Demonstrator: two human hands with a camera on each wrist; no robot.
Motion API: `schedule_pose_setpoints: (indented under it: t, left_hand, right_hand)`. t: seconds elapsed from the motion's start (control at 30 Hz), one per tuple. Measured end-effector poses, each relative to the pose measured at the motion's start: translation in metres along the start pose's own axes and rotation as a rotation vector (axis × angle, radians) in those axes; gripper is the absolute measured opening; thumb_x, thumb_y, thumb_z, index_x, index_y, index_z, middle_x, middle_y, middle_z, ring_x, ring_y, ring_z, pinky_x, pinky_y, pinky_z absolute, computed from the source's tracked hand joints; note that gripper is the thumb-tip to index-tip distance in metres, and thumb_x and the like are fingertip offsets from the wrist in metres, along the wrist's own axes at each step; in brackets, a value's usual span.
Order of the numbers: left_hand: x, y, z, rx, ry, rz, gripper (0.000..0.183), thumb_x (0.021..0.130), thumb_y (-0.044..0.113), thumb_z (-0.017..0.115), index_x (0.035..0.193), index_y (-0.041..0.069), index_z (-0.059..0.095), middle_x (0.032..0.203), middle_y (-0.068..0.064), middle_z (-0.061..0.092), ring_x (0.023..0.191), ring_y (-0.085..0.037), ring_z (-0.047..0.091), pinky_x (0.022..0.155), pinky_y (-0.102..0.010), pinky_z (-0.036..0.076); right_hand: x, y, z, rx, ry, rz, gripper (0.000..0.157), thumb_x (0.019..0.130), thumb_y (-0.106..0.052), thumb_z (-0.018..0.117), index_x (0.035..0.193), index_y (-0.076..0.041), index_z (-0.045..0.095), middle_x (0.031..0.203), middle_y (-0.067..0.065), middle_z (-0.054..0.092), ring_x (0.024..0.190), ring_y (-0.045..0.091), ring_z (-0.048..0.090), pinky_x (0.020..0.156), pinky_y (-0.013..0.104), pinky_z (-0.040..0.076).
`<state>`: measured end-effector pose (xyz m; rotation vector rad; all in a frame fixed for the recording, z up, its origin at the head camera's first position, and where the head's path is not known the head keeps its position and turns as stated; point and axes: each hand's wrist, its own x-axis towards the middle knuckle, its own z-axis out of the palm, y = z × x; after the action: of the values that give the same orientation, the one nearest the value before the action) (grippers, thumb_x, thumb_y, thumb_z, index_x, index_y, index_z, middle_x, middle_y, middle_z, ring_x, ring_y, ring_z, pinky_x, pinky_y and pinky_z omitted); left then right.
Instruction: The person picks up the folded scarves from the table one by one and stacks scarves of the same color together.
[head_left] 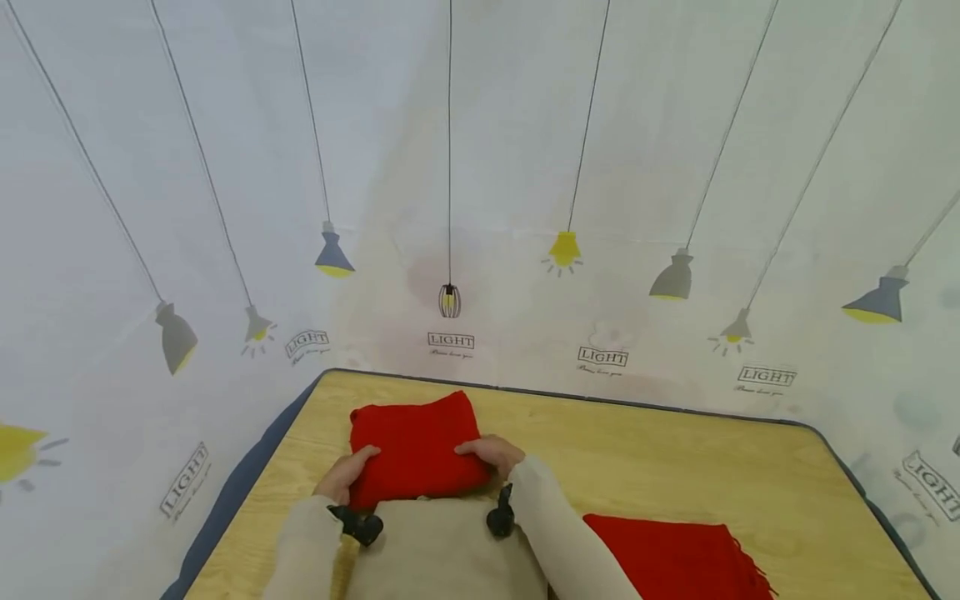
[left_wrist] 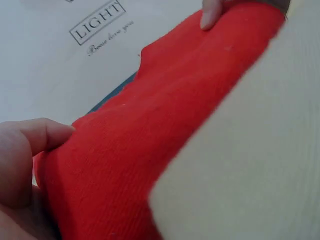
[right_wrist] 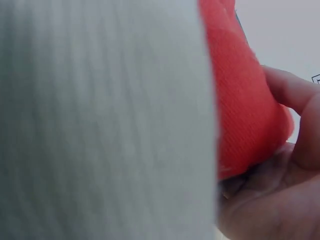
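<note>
A folded red cloth (head_left: pixel 416 454) with a soft, finely ribbed weave is held between both hands over the near left part of the wooden table. My left hand (head_left: pixel 347 475) grips its left side, thumb on top and the other fingers under it. On the opposite side my right hand (head_left: pixel 495 454) holds the cloth the same way. The left wrist view shows the left thumb (left_wrist: pixel 52 134) pressing the cloth's edge. In the right wrist view a pale sleeve (right_wrist: pixel 105 120) hides much of the cloth, and the right hand (right_wrist: pixel 280 200) cups its corner.
A second red cloth (head_left: pixel 675 557) with a fringed right edge lies flat on the table (head_left: pixel 637 458), right of my right forearm. Dark edging borders the table. Behind and beside it hangs a pale curtain (head_left: pixel 510 167) printed with lamps.
</note>
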<state>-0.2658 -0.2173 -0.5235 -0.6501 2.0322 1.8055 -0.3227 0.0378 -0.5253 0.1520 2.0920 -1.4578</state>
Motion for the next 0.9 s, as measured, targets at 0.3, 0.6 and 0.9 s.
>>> schedule_pose_setpoints:
  t: [0.3, 0.6, 0.9]
  left_hand:
    - [0.003, 0.009, 0.016, 0.01, -0.021, 0.069, 0.064, 0.089, 0.036, 0.052, 0.134, -0.005, 0.033, 0.127, -0.022, 0.044, 0.111, -0.037, 0.044, 0.091, -0.046, 0.04]
    - [-0.012, 0.041, 0.016, -0.021, -0.043, 0.158, 0.061, 0.091, 0.035, 0.051, 0.136, -0.002, 0.032, 0.126, -0.018, 0.046, 0.108, -0.032, 0.047, 0.085, -0.04, 0.043]
    - [-0.02, 0.04, 0.017, -0.053, -0.063, 0.165, 0.062, 0.091, 0.03, 0.052, 0.137, -0.002, 0.028, 0.126, -0.016, 0.045, 0.106, -0.03, 0.048, 0.082, -0.037, 0.046]
  right_hand:
    - [-0.014, 0.01, -0.014, 0.198, -0.072, -0.087, 0.062, 0.084, -0.023, 0.065, 0.136, 0.006, 0.043, 0.122, 0.018, 0.056, 0.101, 0.029, 0.058, 0.092, 0.043, 0.048]
    - [-0.026, -0.016, -0.02, 0.259, -0.014, -0.153, 0.059, 0.082, -0.021, 0.064, 0.134, 0.001, 0.045, 0.12, 0.015, 0.058, 0.097, 0.026, 0.06, 0.086, 0.04, 0.052]
    - [-0.042, -0.016, -0.017, 0.24, 0.042, -0.176, 0.052, 0.086, -0.01, 0.059, 0.135, -0.003, 0.042, 0.121, 0.015, 0.054, 0.096, 0.028, 0.057, 0.076, 0.037, 0.052]
